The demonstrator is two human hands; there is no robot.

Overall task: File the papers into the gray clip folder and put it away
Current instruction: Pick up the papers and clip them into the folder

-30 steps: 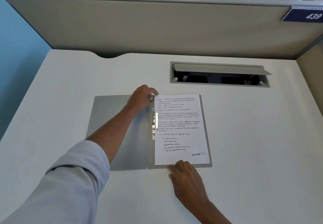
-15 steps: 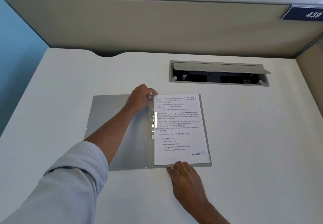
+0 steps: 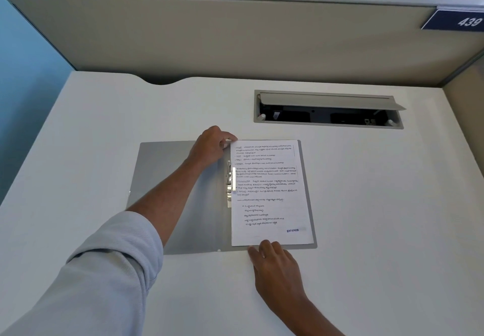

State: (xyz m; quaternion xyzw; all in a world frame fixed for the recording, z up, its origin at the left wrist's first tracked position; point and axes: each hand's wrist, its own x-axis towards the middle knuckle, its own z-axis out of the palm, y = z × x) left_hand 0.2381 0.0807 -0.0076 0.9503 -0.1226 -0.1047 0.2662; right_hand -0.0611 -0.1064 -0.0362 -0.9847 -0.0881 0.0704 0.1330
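From the head view, the gray clip folder (image 3: 180, 199) lies open flat on the white desk (image 3: 379, 204), with the papers (image 3: 269, 194) stacked on its right half beside the metal clip (image 3: 230, 183) at the spine. The left hand (image 3: 209, 147) rests curled at the papers' top left corner, fingertips touching the edge, gripping nothing visibly. The right hand (image 3: 275, 265) lies palm down on the desk, fingers loosely together, tips touching the papers' bottom edge.
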